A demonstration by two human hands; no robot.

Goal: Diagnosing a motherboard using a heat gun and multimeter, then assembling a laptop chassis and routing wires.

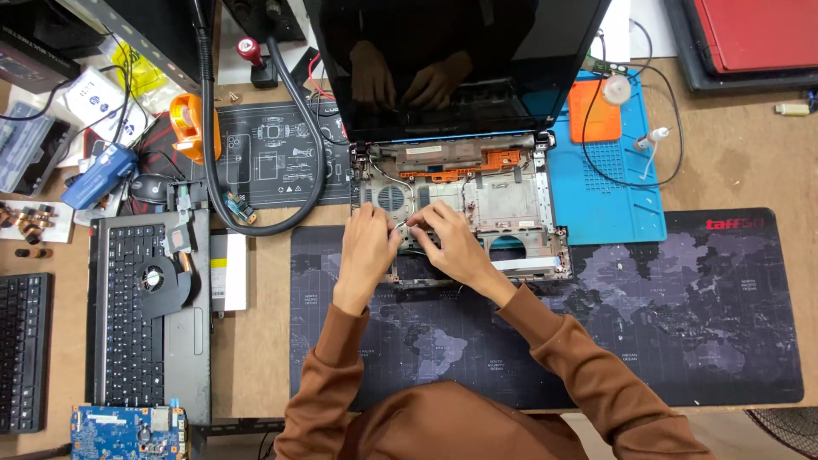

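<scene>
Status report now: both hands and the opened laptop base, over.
Left hand and right hand both on the laptop base, fingertips meeting near the fan; whether they pinch anything, cannot tell. Screen open behind. Nothing blocking.

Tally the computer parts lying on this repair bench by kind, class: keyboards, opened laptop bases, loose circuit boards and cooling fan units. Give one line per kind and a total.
Keyboards: 2, a black keyboard at the left edge and a laptop keyboard deck
Opened laptop bases: 1, the laptop base under the left hand and right hand
Loose circuit boards: 1, the blue circuit board
Cooling fan units: 1, the fan unit
Total: 5
</scene>
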